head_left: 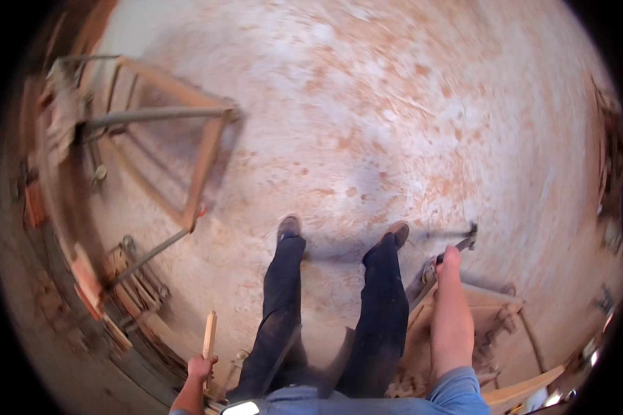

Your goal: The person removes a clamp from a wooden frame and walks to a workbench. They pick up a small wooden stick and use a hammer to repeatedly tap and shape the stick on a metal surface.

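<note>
My left hand [201, 368] is closed around a short strip of pale wood [210, 333], which points up and away from me at the lower left. Ahead and to the right, my right arm is stretched out. In my right hand [450, 259] is a dark hammer [468, 241], gripped by its handle, with its head out past my fingers over the floor. Motion blur softens the hammer's outline. The handle end is partly hidden by the hand.
A workbench [83, 207] with a slanted wooden frame [204, 166] and a metal bar [152, 116] stands at left. A low wooden stand [488, 297] with tools is beside my right arm. Dust and shavings cover the floor [367, 131]. Timber [609, 159] lies at the far right.
</note>
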A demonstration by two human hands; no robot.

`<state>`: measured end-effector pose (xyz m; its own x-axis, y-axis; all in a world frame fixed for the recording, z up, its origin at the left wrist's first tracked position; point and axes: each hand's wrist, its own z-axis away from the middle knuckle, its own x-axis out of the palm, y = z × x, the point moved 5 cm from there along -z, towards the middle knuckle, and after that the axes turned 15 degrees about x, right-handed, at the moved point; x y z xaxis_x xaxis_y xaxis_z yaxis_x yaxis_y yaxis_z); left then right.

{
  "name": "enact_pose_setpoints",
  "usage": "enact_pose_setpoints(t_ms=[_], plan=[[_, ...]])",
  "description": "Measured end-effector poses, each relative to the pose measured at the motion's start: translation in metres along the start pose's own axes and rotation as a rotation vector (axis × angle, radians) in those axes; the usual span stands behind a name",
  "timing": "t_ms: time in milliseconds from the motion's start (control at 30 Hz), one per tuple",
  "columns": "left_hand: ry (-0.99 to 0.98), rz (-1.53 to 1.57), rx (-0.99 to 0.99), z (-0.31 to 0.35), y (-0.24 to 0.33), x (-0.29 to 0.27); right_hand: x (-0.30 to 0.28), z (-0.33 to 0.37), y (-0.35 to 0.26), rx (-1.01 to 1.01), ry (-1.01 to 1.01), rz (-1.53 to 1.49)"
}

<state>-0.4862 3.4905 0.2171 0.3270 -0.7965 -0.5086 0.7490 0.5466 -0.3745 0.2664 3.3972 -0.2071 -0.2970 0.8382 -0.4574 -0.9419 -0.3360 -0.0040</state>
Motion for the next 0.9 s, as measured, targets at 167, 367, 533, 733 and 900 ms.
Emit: enact_pose_setpoints(t_ms=[167, 367, 533, 733, 900], plan=[[-0.074, 0.035, 0.017, 0.075, -0.069, 0.023, -0.018, 0.15, 0.055, -0.203, -0.07, 0.675], [-0.073, 0.249, 0.095, 0.068, -0.126, 0.054, -0.015, 0.428, 0.159, -0.282, -0.537, 1.734], [-0.017, 0.541, 0.18, -0.009, -0.199, 0.091, -0.053, 0.469, 0.263, -0.446, -0.701, 2.116], [0.093, 0.835, 0.117, -0.102, -0.329, 0.117, 0.113, 0.6, 0.535, -1.422, -0.242, 2.566], [0.168, 1.126, -0.014, -0.114, -0.443, 0.023, 0.188, 0.672, 0.722, -1.458, -0.395, 2.602]])
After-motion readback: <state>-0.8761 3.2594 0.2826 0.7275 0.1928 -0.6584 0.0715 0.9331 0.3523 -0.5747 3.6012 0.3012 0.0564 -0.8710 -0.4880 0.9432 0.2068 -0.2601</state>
